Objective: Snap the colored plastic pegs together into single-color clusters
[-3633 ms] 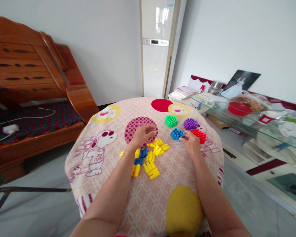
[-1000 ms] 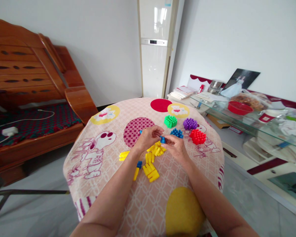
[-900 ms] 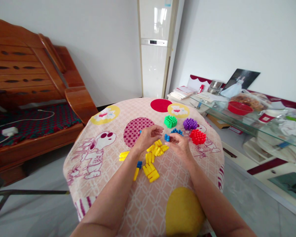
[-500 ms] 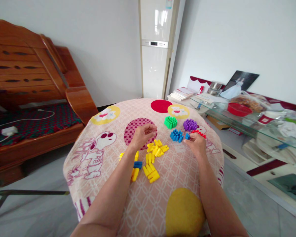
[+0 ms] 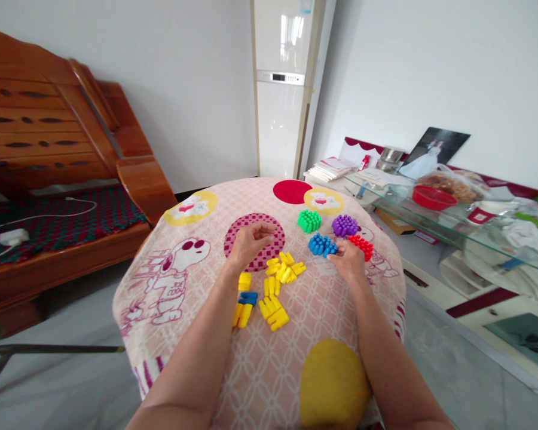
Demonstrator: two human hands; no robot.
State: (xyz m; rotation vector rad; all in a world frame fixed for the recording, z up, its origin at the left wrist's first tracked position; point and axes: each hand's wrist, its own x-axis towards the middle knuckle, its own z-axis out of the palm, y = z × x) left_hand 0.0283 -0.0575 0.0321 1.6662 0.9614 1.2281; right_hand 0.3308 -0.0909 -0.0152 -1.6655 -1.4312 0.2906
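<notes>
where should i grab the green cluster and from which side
Probably around the outer sides of the green cluster, coming from the left. Its knobby pieces stand upright, packed together, so squeezing inward should hold them; the blue cluster sits nearer and the purple cluster to the right.

Pale walls (image 5: 192,83) rise behind a wooden bench (image 5: 36,107) at left and a tall white appliance (image 5: 278,128), top centre, above grey floor (image 5: 434,352).
</notes>
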